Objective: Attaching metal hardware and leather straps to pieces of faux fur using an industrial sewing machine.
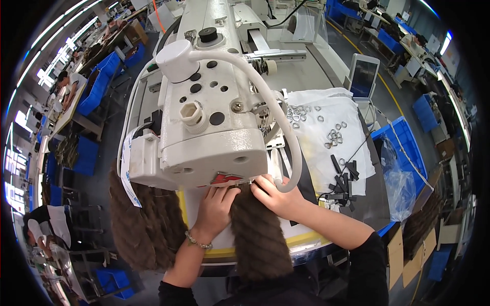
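A long strip of brown fur fabric (259, 234) runs from my lap up under the head of a white industrial sewing machine (214, 148). My left hand (214, 209), with a beaded bracelet (198, 241) at its wrist, grips the strip's left edge near the far end. On the opposite edge, my right hand (278, 196) has its fingers bent and pressed onto the fur. The machine head hides the needle area and some fingertips. Another brown fur piece (145, 224) hangs over the table edge to the left of my left arm.
Right of the machine, a white cloth (326, 112) bears several metal rings (334, 136). Small black strips (344, 183) lie in a pile by my right forearm. A display panel (362, 76) stands behind. A blue bin (403, 148) with clear plastic sits beside the table.
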`<state>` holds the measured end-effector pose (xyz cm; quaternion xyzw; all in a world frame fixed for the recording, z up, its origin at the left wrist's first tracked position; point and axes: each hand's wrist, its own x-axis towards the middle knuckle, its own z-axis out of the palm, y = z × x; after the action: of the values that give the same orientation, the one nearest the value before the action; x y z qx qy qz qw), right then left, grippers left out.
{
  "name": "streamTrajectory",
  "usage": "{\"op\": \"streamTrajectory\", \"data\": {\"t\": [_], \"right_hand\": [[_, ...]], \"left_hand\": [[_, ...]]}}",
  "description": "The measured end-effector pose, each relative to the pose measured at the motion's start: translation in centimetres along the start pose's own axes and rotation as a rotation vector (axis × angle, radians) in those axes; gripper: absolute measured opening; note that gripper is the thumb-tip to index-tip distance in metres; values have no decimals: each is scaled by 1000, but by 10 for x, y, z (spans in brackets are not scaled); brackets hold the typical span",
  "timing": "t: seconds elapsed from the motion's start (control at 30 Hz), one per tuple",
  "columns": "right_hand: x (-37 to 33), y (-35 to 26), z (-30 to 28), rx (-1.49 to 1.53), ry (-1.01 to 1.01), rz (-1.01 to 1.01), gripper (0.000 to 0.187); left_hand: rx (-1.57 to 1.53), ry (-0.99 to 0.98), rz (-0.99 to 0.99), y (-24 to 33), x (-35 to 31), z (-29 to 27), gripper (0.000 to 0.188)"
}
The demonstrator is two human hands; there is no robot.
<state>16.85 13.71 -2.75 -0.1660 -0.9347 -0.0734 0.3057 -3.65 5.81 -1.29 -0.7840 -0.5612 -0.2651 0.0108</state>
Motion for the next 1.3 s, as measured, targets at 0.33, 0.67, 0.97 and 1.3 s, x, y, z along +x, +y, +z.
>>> {"op": "streamTrajectory", "data": {"t": [0.33,0.67,0.97,1.3], "right_hand": [[1,2,-1,67,-151,116,27],[-5,-5,4,94,-230,124,33],[-7,-4,5,154,-213,139,30],[-5,-6,2,114,-229,126,26]], "left_hand": [[86,-9,31,0,-1,1,19],[175,25,38,2,-5,8,11],[149,4,13,-1,-6,9,15],[108,10,4,-2,-7,7,16]]}}
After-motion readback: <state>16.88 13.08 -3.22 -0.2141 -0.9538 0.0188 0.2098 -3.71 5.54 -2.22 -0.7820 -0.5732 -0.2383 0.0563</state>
